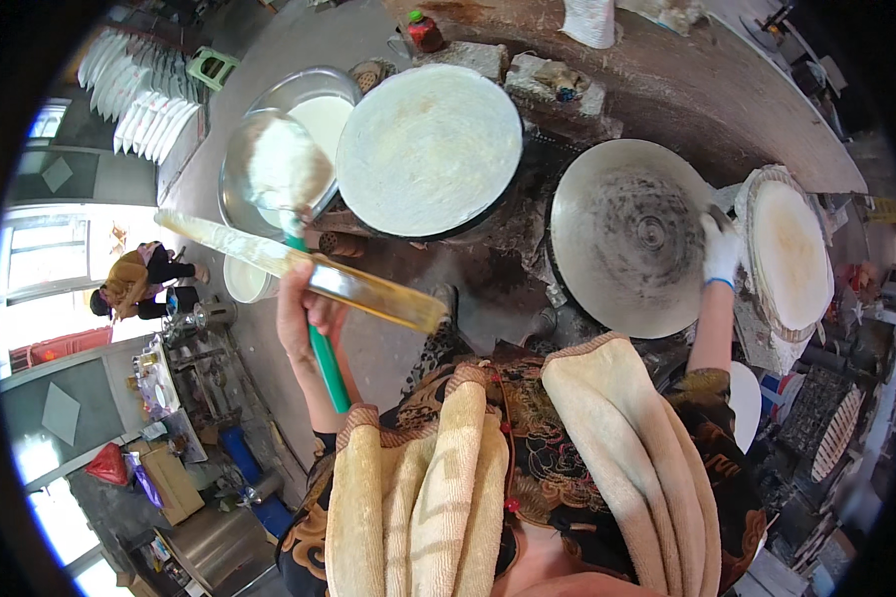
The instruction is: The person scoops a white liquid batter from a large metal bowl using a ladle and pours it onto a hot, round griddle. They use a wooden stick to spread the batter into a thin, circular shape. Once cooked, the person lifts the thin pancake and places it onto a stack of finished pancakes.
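Observation:
My left hand (310,306) is closed around the green handle (327,366) of a batter-coated ladle and a long flat spreader (369,291). The ladle's blurred white head (287,160) is over a metal basin (235,186) of white batter (321,119). A round griddle to its right bears a pale layer of batter (429,149). My right hand (720,250), in a white glove, is at the right rim of a second griddle (627,239) with dark marks; a small dark thing shows at its fingers, too hidden to name. Beyond it, round flatbreads (790,254) lie on a woven tray.
A white bucket (246,277) stands below the basin. A red bottle with a green cap (424,31) stands on blocks behind the griddles. A person (138,283) sits far off at the left. A green stool (213,69) and stacked white sacks (145,112) are at upper left.

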{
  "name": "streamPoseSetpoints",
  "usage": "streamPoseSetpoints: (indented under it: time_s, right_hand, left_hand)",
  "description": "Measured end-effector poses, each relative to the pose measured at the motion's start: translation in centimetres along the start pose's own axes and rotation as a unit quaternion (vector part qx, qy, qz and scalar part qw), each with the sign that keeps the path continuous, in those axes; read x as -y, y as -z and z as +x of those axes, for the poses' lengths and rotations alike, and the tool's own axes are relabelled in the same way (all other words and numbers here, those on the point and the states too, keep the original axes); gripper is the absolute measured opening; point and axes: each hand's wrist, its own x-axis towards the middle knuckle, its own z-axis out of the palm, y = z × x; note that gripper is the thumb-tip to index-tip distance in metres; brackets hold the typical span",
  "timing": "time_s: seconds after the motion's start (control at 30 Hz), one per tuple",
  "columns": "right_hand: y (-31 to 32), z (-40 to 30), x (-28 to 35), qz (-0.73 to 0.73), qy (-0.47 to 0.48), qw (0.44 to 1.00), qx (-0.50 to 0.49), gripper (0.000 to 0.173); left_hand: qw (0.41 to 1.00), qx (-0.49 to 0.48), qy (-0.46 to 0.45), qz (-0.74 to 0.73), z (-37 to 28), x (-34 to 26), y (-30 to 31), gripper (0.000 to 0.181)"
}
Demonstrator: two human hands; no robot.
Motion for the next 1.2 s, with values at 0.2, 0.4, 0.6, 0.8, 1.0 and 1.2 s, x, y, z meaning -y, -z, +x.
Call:
streamPoseSetpoints:
  time_s: [0.2,0.4,0.6,0.8,1.0,1.2]
  right_hand:
    - [-8.4,-9.2,25.6,0.265,-0.211,0.891,0.302,0.034]
    - [-19.2,-21.0,39.1,-0.05,0.285,0.854,0.432,0.033]
    - [-32.8,-23.7,44.3,-0.16,0.516,0.758,0.366,0.018]
    - [-36.1,-26.6,43.0,-0.249,0.545,0.741,0.303,0.023]
    - [-32.5,-27.6,39.1,-0.222,0.524,0.739,0.361,0.032]
    - [-21.1,-21.7,29.2,-0.225,0.49,0.788,0.295,0.018]
  left_hand:
    - [0.99,-0.072,0.053,-0.109,5.8,-2.3,7.5,0.008]
    - [0.979,-0.104,0.131,-0.118,9.6,-4.2,15.4,0.014]
    - [0.984,-0.095,0.114,-0.102,11.2,-6.3,18.5,0.014]
    - [0.975,-0.123,0.113,-0.144,9.8,-6.4,20.5,0.013]
    - [0.977,-0.125,0.093,-0.147,7.6,-6.7,20.3,0.011]
    - [0.979,-0.079,0.123,-0.144,8.4,-5.0,20.0,0.012]
